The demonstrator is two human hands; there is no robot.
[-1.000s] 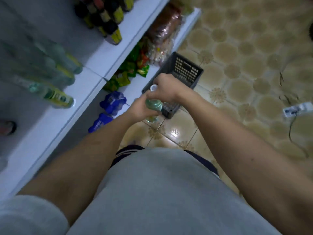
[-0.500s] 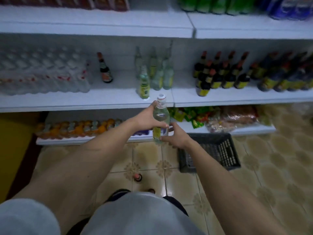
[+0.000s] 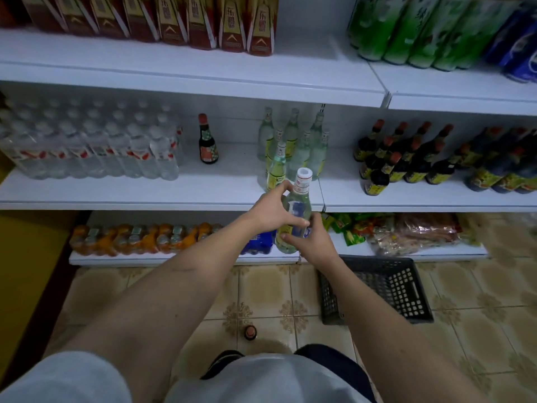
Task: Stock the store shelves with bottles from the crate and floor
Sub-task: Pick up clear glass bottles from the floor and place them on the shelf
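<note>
I hold a clear glass bottle [image 3: 299, 199] with a white cap and yellow label upright in front of the middle shelf [image 3: 145, 190]. My left hand [image 3: 268, 212] grips its body from the left. My right hand [image 3: 312, 241] grips its lower part from the right and below. Just behind it on the shelf stands a cluster of several matching clear bottles [image 3: 293, 144]. The dark plastic crate [image 3: 377, 289] sits on the floor at the right, below my right forearm. A small dark bottle [image 3: 250, 332] stands on the tiles near my feet.
A lone dark sauce bottle [image 3: 207, 141] and shrink-wrapped water packs [image 3: 87, 144] fill the shelf's left; dark sauce bottles [image 3: 406, 152] fill the right. Red cartons [image 3: 174, 18] and green bottles [image 3: 406, 27] stand on the shelf above. Orange drinks [image 3: 139, 238] and snack bags [image 3: 406, 231] lie on the bottom shelf.
My view swung from the crate and floor up to the shelves. Both hands lifted the clear bottle from crate height to the middle shelf's front edge, and moved it slightly closer since half a second ago.
</note>
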